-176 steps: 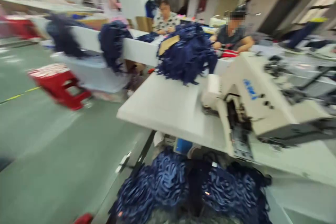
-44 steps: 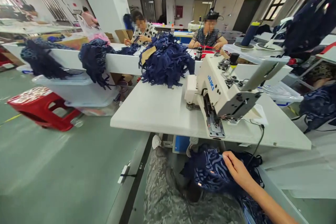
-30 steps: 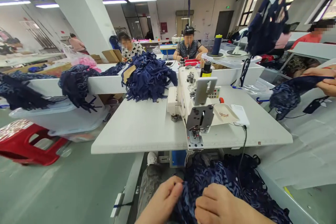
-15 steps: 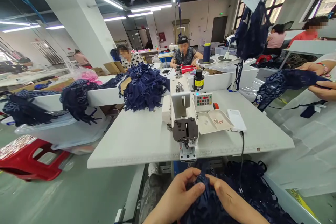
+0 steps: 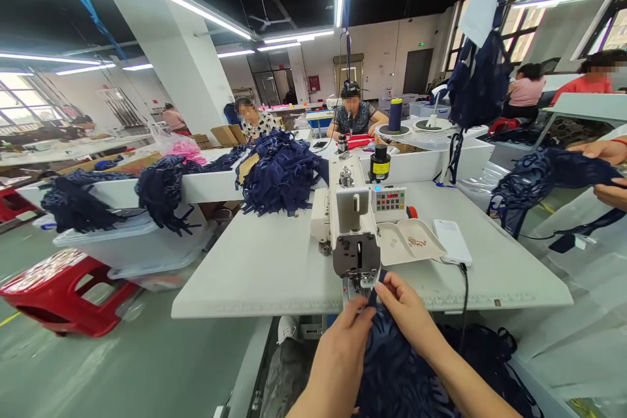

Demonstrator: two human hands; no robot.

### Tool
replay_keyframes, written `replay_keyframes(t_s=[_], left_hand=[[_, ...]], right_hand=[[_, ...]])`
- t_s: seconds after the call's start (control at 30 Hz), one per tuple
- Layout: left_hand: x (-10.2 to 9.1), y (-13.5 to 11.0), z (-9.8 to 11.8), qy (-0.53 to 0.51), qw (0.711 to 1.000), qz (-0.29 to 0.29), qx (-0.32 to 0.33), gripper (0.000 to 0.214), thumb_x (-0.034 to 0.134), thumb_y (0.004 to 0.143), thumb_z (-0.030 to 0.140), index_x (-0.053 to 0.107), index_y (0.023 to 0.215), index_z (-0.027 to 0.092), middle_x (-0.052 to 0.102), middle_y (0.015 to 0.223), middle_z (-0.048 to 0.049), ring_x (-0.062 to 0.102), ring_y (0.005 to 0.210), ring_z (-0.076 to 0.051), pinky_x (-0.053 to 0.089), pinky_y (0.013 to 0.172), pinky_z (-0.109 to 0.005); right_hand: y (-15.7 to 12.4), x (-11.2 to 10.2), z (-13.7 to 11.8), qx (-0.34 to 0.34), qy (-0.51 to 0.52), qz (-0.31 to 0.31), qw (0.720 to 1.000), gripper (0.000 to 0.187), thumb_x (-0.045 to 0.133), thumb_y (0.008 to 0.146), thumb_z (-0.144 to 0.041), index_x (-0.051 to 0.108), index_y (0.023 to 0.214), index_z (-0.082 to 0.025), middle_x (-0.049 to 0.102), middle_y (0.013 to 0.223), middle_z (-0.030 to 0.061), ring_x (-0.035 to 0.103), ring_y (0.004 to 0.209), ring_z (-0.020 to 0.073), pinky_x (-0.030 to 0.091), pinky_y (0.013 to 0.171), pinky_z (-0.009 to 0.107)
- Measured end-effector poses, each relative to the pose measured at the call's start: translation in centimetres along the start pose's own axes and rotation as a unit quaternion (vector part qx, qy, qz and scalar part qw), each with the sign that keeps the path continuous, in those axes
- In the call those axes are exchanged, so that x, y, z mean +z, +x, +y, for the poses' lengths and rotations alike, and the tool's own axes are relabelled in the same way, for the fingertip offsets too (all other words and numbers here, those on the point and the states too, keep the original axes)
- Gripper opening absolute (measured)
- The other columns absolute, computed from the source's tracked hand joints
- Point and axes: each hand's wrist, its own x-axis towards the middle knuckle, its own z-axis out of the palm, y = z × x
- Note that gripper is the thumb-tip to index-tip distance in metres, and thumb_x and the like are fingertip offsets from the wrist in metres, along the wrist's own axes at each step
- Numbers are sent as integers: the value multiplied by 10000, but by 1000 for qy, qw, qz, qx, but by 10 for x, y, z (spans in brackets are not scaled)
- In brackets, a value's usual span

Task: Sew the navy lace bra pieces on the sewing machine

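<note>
My left hand [image 5: 347, 336] and my right hand [image 5: 401, 307] are both closed on a navy garment [image 5: 392, 346], just at the front of the sewing machine [image 5: 356, 255]. Between my fingertips a narrow navy strap of it reaches up beside the needle area. The garment's lace body hangs below my hands, over my lap. The exact spot where the strap meets the machine's foot is partly hidden by my fingers. More navy garments [image 5: 482, 359] lie heaped below the table edge on the right.
A pile of navy straps [image 5: 279, 173] sits on the table's left. Right of the machine are a divided tray [image 5: 431, 249] with small parts, a white power bank [image 5: 451, 241] and its hanging cable. Another person's hands [image 5: 610, 173] hold navy lace at far right. A red stool [image 5: 73, 294] stands left.
Both hands have risen from below the table edge to the machine's front, bringing the navy strap up beside the needle area. The camera view has tilted up slightly and turned left.
</note>
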Motion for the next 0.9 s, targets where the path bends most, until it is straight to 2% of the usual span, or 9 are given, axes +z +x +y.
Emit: replay_keyframes(t_s=[0.07, 0.17, 0.27, 0.33, 0.43, 0.6, 0.73, 0.9], left_hand=[[15, -5, -18, 134, 988, 15, 70, 513, 345, 835, 0, 528, 1275, 189, 561, 1315, -99, 630, 1005, -188, 544, 850, -289], [41, -14, -42, 269, 954, 67, 110, 575, 392, 761, -35, 510, 1303, 118, 589, 1287, -135, 650, 853, -187, 571, 768, -306], [57, -22, -53, 310, 942, 80, 100, 608, 412, 767, -29, 460, 1361, 93, 542, 1357, -138, 630, 1003, -199, 541, 894, -305], [62, -24, -52, 322, 939, 78, 87, 625, 413, 767, -26, 432, 1384, 75, 512, 1394, -128, 574, 1147, -214, 515, 962, -305], [66, -25, -47, 335, 934, 91, 87, 619, 415, 748, -29, 455, 1361, 41, 526, 1384, -127, 517, 1236, -228, 525, 958, -292], [75, -21, -40, 361, 917, 147, 83, 556, 375, 776, -43, 536, 1298, 55, 574, 1327, -133, 570, 1173, -225, 553, 912, -301], [79, -18, -37, 349, 919, 171, 70, 550, 355, 782, -53, 557, 1283, 53, 601, 1288, -141, 598, 1127, -228, 564, 889, -301], [68, -16, -27, 356, 919, 160, 66, 521, 391, 797, -31, 555, 1285, 49, 609, 1272, -145, 622, 1081, -217, 574, 872, -291]], right_hand=[[14, 3, 7, -20, -33, 1, 999, 253, 500, 887, -427, 473, 769, -205, 436, 668, -44, 420, 629, 131, 387, 612, 244], [29, 6, 9, -67, -85, -21, 994, 165, 480, 868, -340, 500, 775, -205, 500, 740, -8, 475, 698, 162, 436, 713, 293], [38, 9, 3, -103, -143, -22, 984, 146, 484, 838, -296, 556, 762, -195, 573, 878, 53, 536, 839, 213, 452, 813, 352], [42, 11, 0, -112, -160, -24, 980, 169, 474, 834, -295, 598, 794, -187, 602, 949, 86, 558, 920, 246, 461, 846, 379], [46, 13, -1, -122, -159, -33, 979, 230, 459, 842, -298, 635, 924, -175, 628, 1018, 109, 579, 987, 264, 470, 892, 399], [49, 13, 6, -138, -170, -30, 975, 284, 458, 840, -280, 631, 1041, -176, 648, 1105, 121, 592, 1045, 272, 484, 926, 416], [51, 12, 10, -137, -173, -25, 975, 286, 477, 828, -265, 622, 1058, -177, 648, 1157, 127, 602, 1077, 275, 502, 922, 419], [53, 14, 9, -144, -172, -21, 974, 343, 480, 832, -265, 597, 1141, -174, 639, 1196, 133, 597, 1111, 277, 491, 953, 436]])
